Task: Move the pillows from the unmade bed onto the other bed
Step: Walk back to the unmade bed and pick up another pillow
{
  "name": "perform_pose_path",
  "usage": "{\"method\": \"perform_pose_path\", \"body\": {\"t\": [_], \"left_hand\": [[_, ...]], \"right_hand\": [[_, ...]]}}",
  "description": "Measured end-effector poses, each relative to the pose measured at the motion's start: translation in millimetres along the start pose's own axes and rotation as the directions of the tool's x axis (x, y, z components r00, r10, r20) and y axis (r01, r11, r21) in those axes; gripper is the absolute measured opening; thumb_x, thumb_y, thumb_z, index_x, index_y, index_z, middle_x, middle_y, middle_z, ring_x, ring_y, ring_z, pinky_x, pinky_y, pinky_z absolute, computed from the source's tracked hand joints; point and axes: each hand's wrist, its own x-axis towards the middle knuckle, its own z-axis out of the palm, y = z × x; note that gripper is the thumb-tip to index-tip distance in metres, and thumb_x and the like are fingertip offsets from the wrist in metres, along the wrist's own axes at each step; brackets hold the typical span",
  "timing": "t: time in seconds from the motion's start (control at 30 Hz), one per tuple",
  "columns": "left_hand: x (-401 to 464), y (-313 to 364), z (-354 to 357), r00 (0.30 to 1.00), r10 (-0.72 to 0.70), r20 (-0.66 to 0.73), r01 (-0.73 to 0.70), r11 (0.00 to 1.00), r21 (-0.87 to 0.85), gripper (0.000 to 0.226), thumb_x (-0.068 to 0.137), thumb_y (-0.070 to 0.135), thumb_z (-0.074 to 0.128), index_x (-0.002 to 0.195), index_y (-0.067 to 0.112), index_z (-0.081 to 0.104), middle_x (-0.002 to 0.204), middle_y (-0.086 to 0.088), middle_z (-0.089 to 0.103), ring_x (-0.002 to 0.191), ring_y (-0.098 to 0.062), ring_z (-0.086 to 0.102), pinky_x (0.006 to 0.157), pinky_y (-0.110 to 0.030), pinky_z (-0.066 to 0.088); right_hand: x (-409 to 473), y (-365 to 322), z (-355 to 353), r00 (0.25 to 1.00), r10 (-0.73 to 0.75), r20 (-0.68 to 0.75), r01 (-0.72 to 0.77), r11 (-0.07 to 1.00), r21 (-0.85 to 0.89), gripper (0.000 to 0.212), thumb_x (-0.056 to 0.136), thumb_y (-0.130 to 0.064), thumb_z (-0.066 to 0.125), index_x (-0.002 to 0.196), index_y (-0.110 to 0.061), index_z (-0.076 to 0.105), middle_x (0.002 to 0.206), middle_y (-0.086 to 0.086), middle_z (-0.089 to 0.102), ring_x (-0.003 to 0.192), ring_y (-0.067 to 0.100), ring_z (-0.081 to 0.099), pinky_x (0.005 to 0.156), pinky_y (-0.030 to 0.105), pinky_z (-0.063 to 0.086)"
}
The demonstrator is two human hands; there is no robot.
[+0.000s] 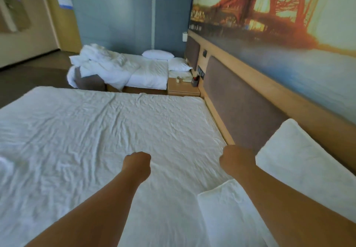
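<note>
The near bed carries only a wrinkled white fitted sheet, and the person leans over it with both forearms stretched out. The left hand hangs above the middle of that sheet with its fingers curled under into a fist; its grip holds nothing. The right hand hovers near the headboard, knuckles up and fingers likewise tucked in, also holding nothing.

2 white pillows already lie at the headboard end of the near bed: 1 pillow leans against the headboard, just beside the right forearm, and a second pillow lies flat, partly under that forearm.

The far bed, beyond the nightstand, is the unmade one, with a crumpled duvet heaped at its foot. 2 more pillows remain there, an upper pillow by the grey wall and a lower pillow next to the nightstand.

Judged from this layout, the job looks about half done: 2 pillows delivered, 2 left to fetch. The next step would be walking round to the far bed with both hands free.
</note>
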Motion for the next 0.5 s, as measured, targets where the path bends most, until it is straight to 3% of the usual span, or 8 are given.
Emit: {"method": "perform_pose_path", "body": {"t": [0.1,0.23,0.37,0.5], "left_hand": [[-39.2,-55.2,-18.9,0.983,-0.180,-0.040,0.179,0.984,-0.024,0.013,0.090,0.011,0.047,0.081,0.021,0.050,0.085,0.005,0.055,0.085,-0.020,0.060,0.073,-0.028,0.039],[-117.5,-110.4,-32.3,0.921,-0.385,-0.050,0.386,0.923,-0.006,0.018,0.088,0.011,0.048,0.073,0.021,0.047,0.085,0.004,0.058,0.082,-0.019,0.062,0.070,-0.028,0.040],[-207.5,-149.5,-41.9,0.835,-0.549,-0.042,0.551,0.834,0.039,0.022,0.083,0.004,0.045,0.067,0.019,0.041,0.074,0.004,0.049,0.072,-0.019,0.056,0.067,-0.027,0.040],[-290.0,-182.3,-48.2,0.721,-0.692,-0.030,0.693,0.720,0.038,0.023,0.084,0.005,0.044,0.068,0.020,0.042,0.076,0.005,0.050,0.077,-0.020,0.057,0.072,-0.028,0.040]], "right_hand": [[-0.9,-45.9,-12.7,0.994,-0.113,-0.007,0.113,0.993,0.041,0.018,0.100,-0.019,0.041,0.098,-0.025,0.058,0.094,-0.004,0.062,0.090,0.018,0.061,0.097,0.034,0.039],[-14.5,-106.2,-16.3,0.955,-0.295,0.013,0.293,0.953,0.072,0.019,0.097,-0.017,0.042,0.081,-0.024,0.050,0.087,-0.006,0.060,0.086,0.020,0.061,0.089,0.033,0.038],[-41.6,-168.9,-23.0,0.892,-0.450,0.049,0.443,0.890,0.104,0.024,0.095,-0.016,0.042,0.073,-0.024,0.046,0.075,-0.006,0.054,0.063,0.014,0.050,0.080,0.030,0.038],[-88.5,-227.7,-29.1,0.798,-0.600,0.056,0.594,0.799,0.094,0.023,0.097,-0.017,0.041,0.075,-0.023,0.045,0.076,-0.006,0.053,0.073,0.017,0.056,0.077,0.029,0.038]]}}
